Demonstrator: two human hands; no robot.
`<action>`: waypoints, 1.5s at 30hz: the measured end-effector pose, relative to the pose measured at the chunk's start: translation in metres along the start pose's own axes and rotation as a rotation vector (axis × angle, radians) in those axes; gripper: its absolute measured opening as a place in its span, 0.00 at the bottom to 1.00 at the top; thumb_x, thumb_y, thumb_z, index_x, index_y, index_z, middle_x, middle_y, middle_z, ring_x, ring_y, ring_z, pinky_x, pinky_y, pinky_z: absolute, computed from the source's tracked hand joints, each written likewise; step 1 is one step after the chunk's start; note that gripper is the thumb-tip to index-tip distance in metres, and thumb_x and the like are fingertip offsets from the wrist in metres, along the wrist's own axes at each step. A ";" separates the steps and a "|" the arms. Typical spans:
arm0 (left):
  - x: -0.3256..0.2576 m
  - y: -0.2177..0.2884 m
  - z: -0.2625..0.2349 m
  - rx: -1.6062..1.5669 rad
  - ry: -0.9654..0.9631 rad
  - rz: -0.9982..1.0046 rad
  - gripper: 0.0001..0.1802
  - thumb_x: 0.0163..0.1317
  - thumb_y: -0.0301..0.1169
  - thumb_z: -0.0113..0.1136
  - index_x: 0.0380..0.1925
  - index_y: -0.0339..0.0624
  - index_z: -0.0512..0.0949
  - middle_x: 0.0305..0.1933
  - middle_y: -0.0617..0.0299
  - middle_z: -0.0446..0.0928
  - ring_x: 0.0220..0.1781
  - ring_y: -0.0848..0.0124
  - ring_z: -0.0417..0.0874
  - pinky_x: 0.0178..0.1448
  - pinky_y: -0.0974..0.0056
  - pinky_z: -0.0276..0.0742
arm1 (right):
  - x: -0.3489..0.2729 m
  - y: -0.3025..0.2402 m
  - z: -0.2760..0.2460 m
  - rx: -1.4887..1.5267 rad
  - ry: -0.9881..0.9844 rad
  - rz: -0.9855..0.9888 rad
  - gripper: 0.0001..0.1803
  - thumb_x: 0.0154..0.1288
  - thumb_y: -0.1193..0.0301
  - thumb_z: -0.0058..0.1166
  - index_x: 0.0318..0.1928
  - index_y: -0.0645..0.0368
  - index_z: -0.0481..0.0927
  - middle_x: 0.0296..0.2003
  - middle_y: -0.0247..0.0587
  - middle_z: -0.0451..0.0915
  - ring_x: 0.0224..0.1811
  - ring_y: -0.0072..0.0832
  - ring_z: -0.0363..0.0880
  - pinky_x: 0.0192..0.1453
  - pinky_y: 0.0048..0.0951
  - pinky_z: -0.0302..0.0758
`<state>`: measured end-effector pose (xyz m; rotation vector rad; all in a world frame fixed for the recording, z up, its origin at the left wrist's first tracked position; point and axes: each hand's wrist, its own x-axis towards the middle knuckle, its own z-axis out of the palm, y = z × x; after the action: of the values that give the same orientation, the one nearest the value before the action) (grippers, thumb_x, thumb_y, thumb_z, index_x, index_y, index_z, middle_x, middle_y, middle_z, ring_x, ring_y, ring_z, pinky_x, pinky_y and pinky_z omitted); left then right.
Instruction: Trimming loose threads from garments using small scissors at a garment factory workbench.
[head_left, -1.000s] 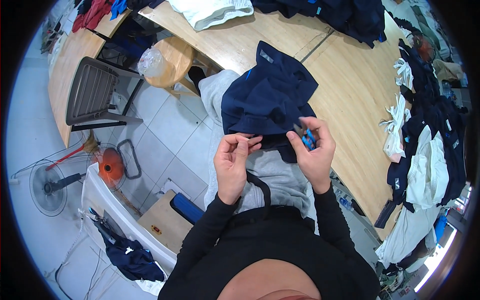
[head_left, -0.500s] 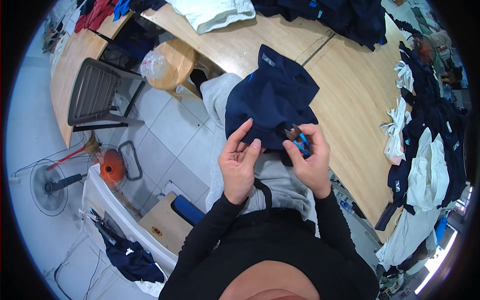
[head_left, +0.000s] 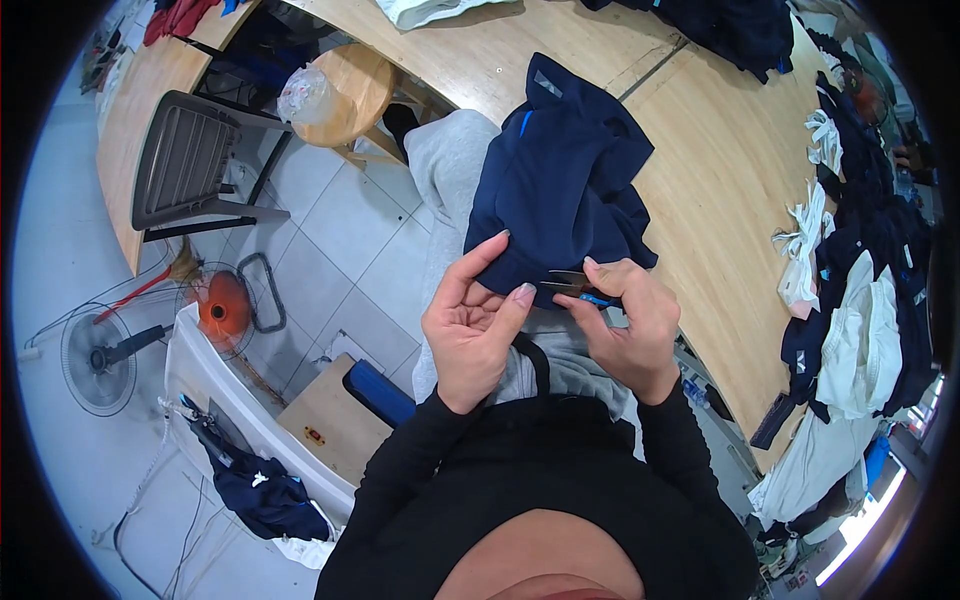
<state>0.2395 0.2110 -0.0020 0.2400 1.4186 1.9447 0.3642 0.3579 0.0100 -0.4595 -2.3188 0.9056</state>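
A navy blue garment (head_left: 560,180) lies across my lap and the near table edge, with a small grey tag and a thin bright blue strip near its far end. My left hand (head_left: 475,325) pinches its near edge between thumb and fingers. In my right hand (head_left: 635,325) is a pair of small thread snips (head_left: 590,296) with blue handles. Their two dark blades lie slightly apart and point left, just beside my left thumb, over the garment's near edge. Any thread between the blades is too small to make out.
The wooden table (head_left: 710,240) carries navy garments (head_left: 730,35) at the back and white ties (head_left: 805,235) along its right side. Left are a round stool (head_left: 360,90) with a plastic bag, a grey chair (head_left: 185,165) and a fan (head_left: 98,362). A white-walled bin (head_left: 235,385) stands near left.
The snips have turned from pointing up and left to nearly level, and their blades have come closer to my left fingertips. My view has shifted slightly; the left hand keeps its pinch.
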 end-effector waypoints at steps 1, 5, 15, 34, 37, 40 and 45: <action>0.000 0.000 0.000 0.009 0.000 0.009 0.32 0.71 0.13 0.67 0.74 0.29 0.72 0.50 0.54 0.87 0.45 0.82 0.87 0.51 0.78 0.82 | 0.001 0.000 0.000 -0.001 0.001 0.001 0.22 0.54 0.81 0.82 0.48 0.68 0.84 0.37 0.51 0.88 0.37 0.39 0.92 0.41 0.32 0.87; 0.000 0.001 -0.005 0.042 -0.039 0.028 0.33 0.71 0.12 0.67 0.75 0.30 0.72 0.47 0.59 0.85 0.43 0.85 0.84 0.49 0.79 0.79 | 0.002 -0.001 -0.001 -0.013 -0.007 -0.026 0.21 0.54 0.80 0.82 0.46 0.68 0.84 0.37 0.52 0.89 0.37 0.42 0.92 0.42 0.33 0.87; 0.001 0.003 0.002 0.052 -0.015 0.006 0.33 0.71 0.13 0.68 0.75 0.30 0.71 0.46 0.60 0.85 0.42 0.85 0.84 0.47 0.80 0.78 | 0.004 -0.001 0.002 -0.033 0.034 -0.068 0.18 0.56 0.77 0.81 0.43 0.66 0.84 0.33 0.47 0.89 0.31 0.37 0.89 0.33 0.31 0.81; 0.005 0.002 0.003 0.067 -0.028 0.032 0.35 0.71 0.12 0.66 0.76 0.30 0.69 0.54 0.49 0.88 0.52 0.78 0.88 0.54 0.76 0.83 | -0.003 -0.009 0.004 0.037 0.131 0.143 0.18 0.57 0.81 0.80 0.45 0.69 0.85 0.37 0.52 0.89 0.35 0.40 0.92 0.39 0.32 0.85; 0.005 0.002 0.005 0.109 -0.041 0.048 0.35 0.71 0.12 0.67 0.77 0.31 0.69 0.51 0.50 0.88 0.50 0.79 0.88 0.53 0.76 0.82 | -0.001 -0.010 0.011 0.005 0.094 0.069 0.20 0.56 0.81 0.81 0.46 0.70 0.85 0.37 0.52 0.88 0.36 0.39 0.91 0.40 0.30 0.85; 0.006 0.010 0.015 0.118 -0.006 0.047 0.35 0.70 0.14 0.69 0.76 0.33 0.70 0.43 0.59 0.87 0.41 0.83 0.86 0.46 0.78 0.78 | -0.004 -0.011 0.012 -0.007 0.098 0.059 0.22 0.54 0.82 0.82 0.48 0.68 0.84 0.39 0.52 0.88 0.37 0.37 0.91 0.42 0.29 0.85; 0.009 -0.012 0.015 0.295 -0.018 0.092 0.34 0.69 0.16 0.72 0.74 0.37 0.76 0.23 0.79 0.67 0.24 0.90 0.63 0.30 0.78 0.53 | 0.008 -0.008 0.010 0.132 0.184 0.061 0.22 0.49 0.84 0.77 0.47 0.63 0.85 0.38 0.48 0.86 0.37 0.43 0.90 0.40 0.34 0.86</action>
<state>0.2461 0.2304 -0.0093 0.4650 1.7074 1.7938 0.3512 0.3515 0.0131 -0.5362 -2.0756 0.9950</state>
